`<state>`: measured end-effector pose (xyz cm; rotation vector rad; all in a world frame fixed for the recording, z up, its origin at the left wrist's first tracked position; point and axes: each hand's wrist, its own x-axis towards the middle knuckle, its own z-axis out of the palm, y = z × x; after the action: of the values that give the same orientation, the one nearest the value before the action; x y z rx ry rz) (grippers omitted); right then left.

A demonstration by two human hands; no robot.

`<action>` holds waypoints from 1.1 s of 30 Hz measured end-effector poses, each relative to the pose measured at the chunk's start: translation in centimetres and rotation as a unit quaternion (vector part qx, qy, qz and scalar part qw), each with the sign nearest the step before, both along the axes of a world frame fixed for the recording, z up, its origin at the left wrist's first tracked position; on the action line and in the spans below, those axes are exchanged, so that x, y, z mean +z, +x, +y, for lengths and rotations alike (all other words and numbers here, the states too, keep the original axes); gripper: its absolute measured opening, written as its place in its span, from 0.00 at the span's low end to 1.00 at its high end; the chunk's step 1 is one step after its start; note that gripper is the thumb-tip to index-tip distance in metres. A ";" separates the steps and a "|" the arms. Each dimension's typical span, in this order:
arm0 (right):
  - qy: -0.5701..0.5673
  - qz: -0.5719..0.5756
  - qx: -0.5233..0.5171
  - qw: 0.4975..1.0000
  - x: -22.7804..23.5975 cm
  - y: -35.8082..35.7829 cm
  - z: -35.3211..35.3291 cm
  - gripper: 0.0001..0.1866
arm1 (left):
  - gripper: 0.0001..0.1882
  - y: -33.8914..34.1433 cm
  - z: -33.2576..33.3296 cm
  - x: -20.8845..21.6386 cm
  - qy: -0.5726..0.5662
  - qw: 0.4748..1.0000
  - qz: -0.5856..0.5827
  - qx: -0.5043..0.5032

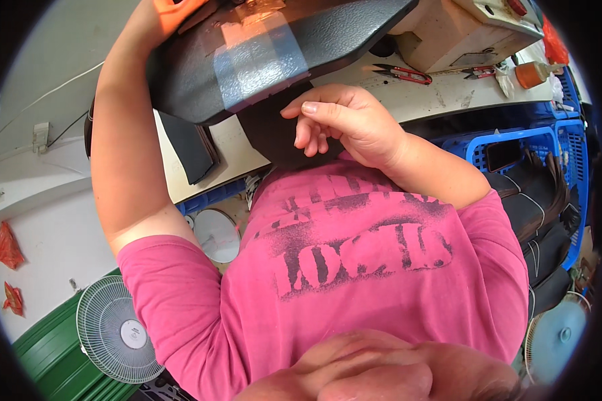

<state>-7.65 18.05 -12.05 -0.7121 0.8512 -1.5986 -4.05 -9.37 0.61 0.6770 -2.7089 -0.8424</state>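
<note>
A dark grey textured machine head (341,40), shaped like a sewing machine's, spans the top of the view. Clear tape (261,67) is stuck across it. My left hand (170,15) reaches to its far left end, under orange light; the upper edge cuts it off and its fingers cannot be made out. Below the machine, a flat black piece of material (264,127) hangs over the table edge toward my lap. My right hand (354,123) hovers by this piece, fingers loosely bent and apart, with nothing visible in them. Whether its fingertips touch the material cannot be told.
Red-handled scissors (408,75) and a second small pair (478,72) lie on the white tabletop (441,97), near an orange bottle (532,75). Stacked black pieces (187,150) sit at left. Blue crates (568,127) with tied black bundles (525,200) stand right. Fans (124,327) are behind me.
</note>
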 end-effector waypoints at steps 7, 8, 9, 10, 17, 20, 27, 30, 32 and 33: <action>0.008 -0.046 0.075 0.996 1.4 1.5 -0.5 0.20 | 0.16 8.0 4.3 -1.2 -0.201 0.976 0.081 -0.020; 0.009 -0.057 0.091 0.994 1.7 1.8 -0.8 0.20 | 0.24 9.7 3.2 -0.6 -0.206 0.974 0.046 -0.081; 0.004 -0.058 0.092 0.994 2.2 2.5 -1.3 0.20 | 0.24 11.6 3.6 -1.5 -0.247 0.961 0.067 -0.109; 0.006 -0.059 0.063 0.996 2.5 3.1 -1.7 0.20 | 0.23 12.2 5.6 -2.2 -0.276 0.942 0.098 -0.164; -0.061 0.079 0.134 0.986 3.7 8.2 -6.1 0.16 | 0.30 21.1 11.9 -7.3 0.068 0.917 0.381 0.102; -0.081 0.213 0.223 0.948 3.8 10.3 -7.1 0.21 | 0.35 22.4 9.5 -8.8 0.598 0.703 0.380 0.065; -0.078 0.315 0.242 0.914 1.4 13.0 -12.1 0.28 | 0.27 22.6 -3.3 -11.6 0.580 0.670 0.462 -0.038; -0.032 0.238 0.178 0.954 -0.5 13.1 -15.3 0.37 | 0.29 19.5 -8.3 -11.0 0.440 0.770 0.452 0.096; 0.015 0.332 0.053 0.942 -2.3 12.7 -17.8 0.43 | 0.30 17.9 -12.2 -12.4 0.432 0.795 0.407 0.127; 0.064 0.369 0.073 0.924 -0.6 12.7 -18.1 0.44 | 0.30 18.1 -14.0 -13.3 0.406 0.802 0.413 0.146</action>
<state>5.00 -0.05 -12.67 -1.2850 1.3885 -1.1141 14.09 -23.38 -12.69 0.6188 -1.3631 -1.7140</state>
